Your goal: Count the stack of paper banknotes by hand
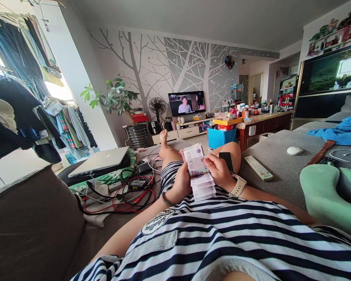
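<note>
My left hand grips a fanned stack of banknotes over my striped shirt; my right hand pinches their edge. A "5" shows on top; smaller print is unreadable.

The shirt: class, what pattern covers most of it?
Navy and white stripes; the shirt shows best in the head view.

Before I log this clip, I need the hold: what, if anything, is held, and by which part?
Banknotes: the left hand grips their left side; the right hand pinches the right edge of the front note.
</note>
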The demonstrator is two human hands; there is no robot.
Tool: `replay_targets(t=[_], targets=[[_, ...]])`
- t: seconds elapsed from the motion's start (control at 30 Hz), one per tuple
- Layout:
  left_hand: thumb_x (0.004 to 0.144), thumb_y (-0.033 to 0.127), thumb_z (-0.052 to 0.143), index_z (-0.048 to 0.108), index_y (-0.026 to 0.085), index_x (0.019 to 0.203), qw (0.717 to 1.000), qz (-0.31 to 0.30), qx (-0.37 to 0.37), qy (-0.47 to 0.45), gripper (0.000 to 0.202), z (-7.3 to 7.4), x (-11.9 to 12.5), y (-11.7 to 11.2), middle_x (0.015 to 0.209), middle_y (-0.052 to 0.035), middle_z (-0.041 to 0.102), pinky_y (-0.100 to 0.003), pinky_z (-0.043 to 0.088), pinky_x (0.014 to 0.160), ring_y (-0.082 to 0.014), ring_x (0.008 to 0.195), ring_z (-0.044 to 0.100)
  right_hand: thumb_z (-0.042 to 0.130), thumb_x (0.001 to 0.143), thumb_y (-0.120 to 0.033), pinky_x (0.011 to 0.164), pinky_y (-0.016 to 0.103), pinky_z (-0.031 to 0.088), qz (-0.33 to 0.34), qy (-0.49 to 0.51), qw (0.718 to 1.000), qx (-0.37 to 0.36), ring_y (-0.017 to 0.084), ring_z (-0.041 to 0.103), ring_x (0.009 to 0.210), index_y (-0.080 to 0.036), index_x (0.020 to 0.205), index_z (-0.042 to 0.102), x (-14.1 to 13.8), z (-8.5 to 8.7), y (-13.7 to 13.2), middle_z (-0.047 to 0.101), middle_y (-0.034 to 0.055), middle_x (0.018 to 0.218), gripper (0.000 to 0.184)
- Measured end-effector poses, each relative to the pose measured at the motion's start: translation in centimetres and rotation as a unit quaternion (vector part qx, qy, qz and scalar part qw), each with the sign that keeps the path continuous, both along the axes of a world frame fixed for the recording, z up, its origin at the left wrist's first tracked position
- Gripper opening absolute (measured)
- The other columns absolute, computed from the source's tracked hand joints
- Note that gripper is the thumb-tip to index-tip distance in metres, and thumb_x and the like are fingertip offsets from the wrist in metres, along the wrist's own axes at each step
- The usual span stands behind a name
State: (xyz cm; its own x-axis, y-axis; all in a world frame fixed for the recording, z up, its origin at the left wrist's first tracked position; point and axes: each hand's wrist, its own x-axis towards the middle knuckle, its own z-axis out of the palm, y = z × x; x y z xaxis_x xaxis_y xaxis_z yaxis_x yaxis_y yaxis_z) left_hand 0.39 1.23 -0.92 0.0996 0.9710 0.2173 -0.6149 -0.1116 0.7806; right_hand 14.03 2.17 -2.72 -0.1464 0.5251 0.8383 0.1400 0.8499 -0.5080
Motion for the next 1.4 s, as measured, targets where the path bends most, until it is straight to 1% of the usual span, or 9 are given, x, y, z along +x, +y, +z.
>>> replay_targets(t=[0.13, 0.27, 0.5, 0.7, 0.97, 1.07, 1.2, 1.4], targets=[[0.081, 0.035, 0.064, 0.068, 0.014, 0.114, 1.000, -0.016, -0.004, 0.022, 0.039, -0.09, -0.10, -0.01, 0.097, -0.0084, 0.075, -0.041, 0.052, 0.091, -0.0309, 0.102, 0.068, 0.044, 0.099, -0.038, 0.056, 0.027, 0.025, -0.002, -0.001, 1.000, 0.001, 0.013, 0.040, 0.056, -0.020, 0.070, 0.042, -0.04, 0.01, 0.07, 0.040, -0.0031, 0.059, 0.035], [0.079, 0.036, 0.066, 0.067, 0.011, 0.114, 0.999, -0.015, -0.003, 0.028, 0.043, -0.04, -0.12, -0.09, 0.098, -0.0101, 0.075, -0.040, 0.051, 0.092, -0.0304, 0.101, 0.068, 0.045, 0.099, -0.038, 0.055, 0.027, 0.025, 0.001, 0.002, 1.000, -0.001, 0.013, 0.041, 0.057, -0.020, 0.070, 0.042, -0.05, 0.05, 0.03, 0.040, -0.0031, 0.060, 0.035], [0.081, 0.033, 0.064, 0.067, 0.016, 0.118, 1.000, -0.016, -0.016, 0.018, 0.041, 0.14, 0.00, -0.14, 0.101, -0.0082, 0.076, -0.042, 0.053, 0.090, -0.0309, 0.102, 0.068, 0.045, 0.099, -0.036, 0.055, 0.027, 0.025, 0.002, 0.000, 1.000, 0.001, 0.012, 0.040, 0.056, -0.019, 0.070, 0.043, -0.01, 0.02, 0.09, 0.039, -0.0034, 0.059, 0.034], [0.083, 0.024, 0.054, 0.064, 0.013, 0.121, 0.999, -0.005, -0.020, 0.025, 0.041, -0.16, -0.19, 0.20, 0.106, -0.0087, 0.075, -0.041, 0.051, 0.095, -0.0299, 0.107, 0.067, 0.045, 0.099, -0.037, 0.055, 0.027, 0.025, 0.004, 0.001, 1.000, -0.003, 0.012, 0.039, 0.056, -0.020, 0.069, 0.040, 0.03, 0.03, 0.16, 0.039, -0.0035, 0.059, 0.035], [0.084, 0.023, 0.049, 0.063, 0.015, 0.124, 0.999, -0.004, -0.022, 0.032, 0.043, -0.03, -0.02, 0.06, 0.110, -0.0078, 0.075, -0.044, 0.051, 0.098, -0.0311, 0.112, 0.065, 0.045, 0.099, -0.039, 0.055, 0.026, 0.025, 0.001, 0.001, 1.000, -0.008, 0.012, 0.039, 0.056, -0.020, 0.069, 0.041, 0.05, 0.08, 0.08, 0.039, -0.0036, 0.059, 0.036], [0.085, 0.024, 0.049, 0.062, 0.016, 0.124, 0.999, -0.012, -0.022, 0.029, 0.043, 0.10, 0.04, -0.04, 0.111, -0.0076, 0.074, -0.043, 0.050, 0.098, -0.0304, 0.113, 0.065, 0.045, 0.099, -0.042, 0.055, 0.026, 0.026, -0.003, 0.000, 1.000, -0.012, 0.012, 0.040, 0.057, -0.020, 0.069, 0.042, 0.03, 0.07, 0.13, 0.040, -0.0033, 0.059, 0.037], [0.086, 0.028, 0.051, 0.064, 0.018, 0.122, 0.999, -0.002, -0.033, 0.023, 0.039, 0.39, 0.14, -0.38, 0.110, -0.0066, 0.074, -0.043, 0.051, 0.097, -0.0309, 0.113, 0.065, 0.044, 0.099, -0.044, 0.055, 0.026, 0.027, -0.008, -0.001, 1.000, -0.010, 0.013, 0.041, 0.058, -0.020, 0.069, 0.042, 0.03, 0.04, 0.21, 0.041, -0.0028, 0.060, 0.038], [0.084, 0.032, 0.057, 0.064, 0.015, 0.121, 0.999, -0.005, -0.028, 0.019, 0.041, 0.41, 0.11, -0.48, 0.111, -0.0097, 0.074, -0.043, 0.051, 0.096, -0.0305, 0.111, 0.065, 0.043, 0.098, -0.045, 0.056, 0.027, 0.028, -0.014, -0.003, 1.000, -0.010, 0.013, 0.042, 0.058, -0.020, 0.069, 0.042, 0.07, 0.15, 0.10, 0.042, -0.0022, 0.060, 0.039]])
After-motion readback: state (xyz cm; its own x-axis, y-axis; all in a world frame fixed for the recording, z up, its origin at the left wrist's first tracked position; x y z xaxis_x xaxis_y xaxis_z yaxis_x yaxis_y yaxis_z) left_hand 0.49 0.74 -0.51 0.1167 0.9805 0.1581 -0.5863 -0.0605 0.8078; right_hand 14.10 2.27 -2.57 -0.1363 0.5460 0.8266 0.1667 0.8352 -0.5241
